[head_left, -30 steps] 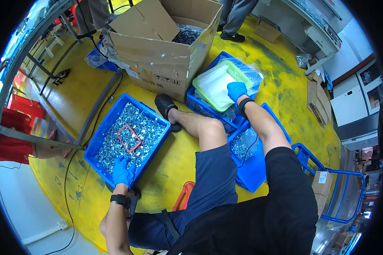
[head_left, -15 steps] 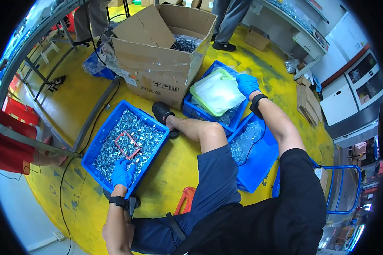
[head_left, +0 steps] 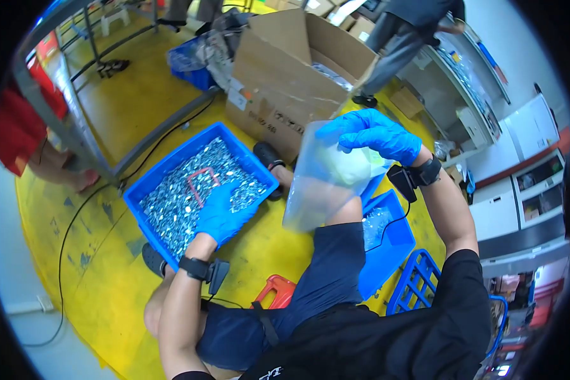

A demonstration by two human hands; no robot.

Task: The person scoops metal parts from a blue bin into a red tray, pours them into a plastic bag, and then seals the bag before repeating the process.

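On the yellow floor, worn dark in patches, a blue bin of small glinting pieces lies before the seated person. A red frame rests on the pieces. Left hand, blue-gloved, lies low over them beside the frame; cannot tell whether its fingers grip anything. Right hand, also gloved, pinches a translucent plastic sheet or bag by its upper edge; it hangs in front of the knee, right of the bin. Second blue bin to the right, near a red stool. Beyond: large open carton; black cable curving left; person in grey trousers by a white counter; white cabinets far right.
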